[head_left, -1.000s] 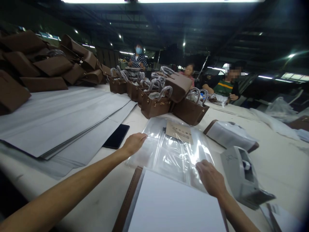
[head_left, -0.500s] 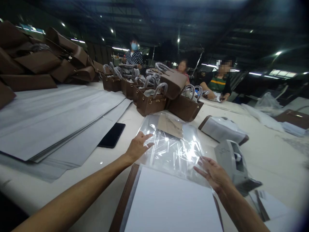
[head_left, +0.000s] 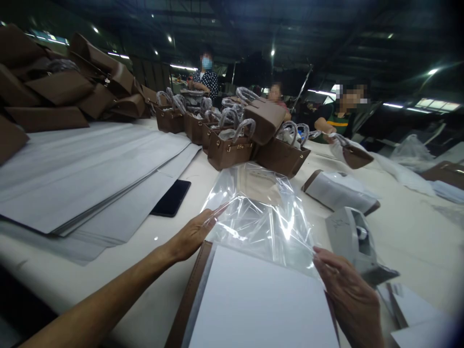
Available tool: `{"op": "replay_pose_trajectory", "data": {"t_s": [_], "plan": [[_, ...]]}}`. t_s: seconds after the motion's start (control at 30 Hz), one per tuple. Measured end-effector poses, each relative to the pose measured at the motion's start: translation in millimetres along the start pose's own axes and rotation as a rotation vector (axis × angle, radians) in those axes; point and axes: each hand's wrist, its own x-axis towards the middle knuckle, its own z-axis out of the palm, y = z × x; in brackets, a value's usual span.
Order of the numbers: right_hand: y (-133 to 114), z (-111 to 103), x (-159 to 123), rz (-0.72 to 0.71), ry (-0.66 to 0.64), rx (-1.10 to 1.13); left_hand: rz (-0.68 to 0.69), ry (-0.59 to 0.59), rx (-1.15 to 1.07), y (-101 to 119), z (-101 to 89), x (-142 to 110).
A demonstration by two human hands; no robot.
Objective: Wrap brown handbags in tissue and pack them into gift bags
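A clear plastic bag lies spread in front of me, its mouth toward me. A flat tan piece shows under or inside its far end. My left hand grips the bag's left edge, and my right hand pinches the right edge. Right below the mouth is a white sheet over a brown, stitched-edged item, probably a handbag; its near end runs out of view. Whether the sheet's far edge is inside the plastic, I cannot tell.
Brown handbags with wrapped handles stand beyond the plastic. Grey-white sheets and a phone lie left. A wrapped handbag and grey tape dispenser sit right. Across the table a co-worker handles a handbag.
Both hands have closed on the plastic's edges, the right one moving toward me and outward. The plastic is lifted and pulled tauter. Across the table, a co-worker's handbag has come into view.
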Motion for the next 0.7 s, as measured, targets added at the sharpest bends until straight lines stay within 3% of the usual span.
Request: {"op": "replay_pose_trajectory", "data": {"t_s": [0.2,0.33,0.57,0.7], "plan": [[-11.6,-13.9,-18.2,-0.298,0.039,-0.017,-0.018,0.026,-0.053,16.8,-3.1,-28.0],[-7.6,-16.0,-24.7,-0.498,-0.010,-0.079,0.066,0.093,0.009,7.5,1.0,-43.6],[-3.3,-19.3,-46.6,-0.562,0.003,-0.058,0.186,0.191,-0.053,-22.3,19.2,-67.2],[-10.1,-29.3,-48.1,-0.670,-0.096,-0.147,0.262,0.238,-0.036,-25.2,22.2,-73.4]]}}
